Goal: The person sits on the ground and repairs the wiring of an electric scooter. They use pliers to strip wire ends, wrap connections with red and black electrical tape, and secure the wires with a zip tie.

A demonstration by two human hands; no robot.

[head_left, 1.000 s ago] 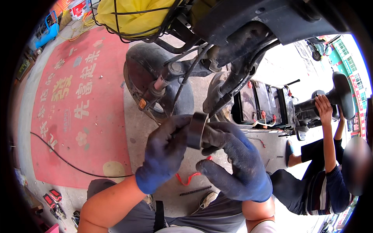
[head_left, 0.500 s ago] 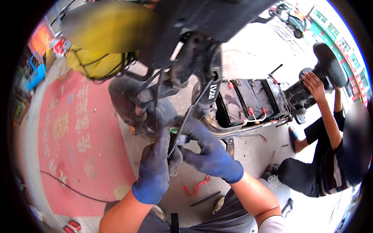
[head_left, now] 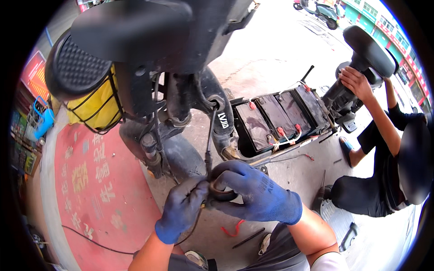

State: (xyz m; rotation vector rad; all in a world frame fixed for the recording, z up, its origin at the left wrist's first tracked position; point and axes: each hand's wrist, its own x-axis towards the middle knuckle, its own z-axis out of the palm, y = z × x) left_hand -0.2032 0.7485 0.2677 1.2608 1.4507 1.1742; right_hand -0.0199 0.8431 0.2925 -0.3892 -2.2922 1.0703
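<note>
My left hand (head_left: 184, 204), in a blue glove with a dark palm, is closed in a pinch around a black cable (head_left: 208, 156) hanging from the scooter's frame. Beside it, my gloved right hand (head_left: 260, 192) grips a black roll of tape (head_left: 225, 196), its ring held against the cable at my left fingertips. The exact wrapping point is hidden by my fingers. Below my left hand, a thin dark cord (head_left: 195, 226) runs down toward the red mat. The electric scooter's black frame tube (head_left: 220, 118) stands just beyond my hands.
Dark batteries (head_left: 273, 115) with red-capped terminals fill the scooter's open floor compartment. At right, a crouching person's hand (head_left: 357, 83) rests on the scooter seat (head_left: 368, 49). A red strip (head_left: 233, 229) and a black rod (head_left: 248, 238) lie on the ground. Left is a red mat (head_left: 101, 189).
My view has shifted, and both hands sit lower relative to the frame. The tape roll now shows in my right hand; earlier its fingers were at the cable with no roll visible.
</note>
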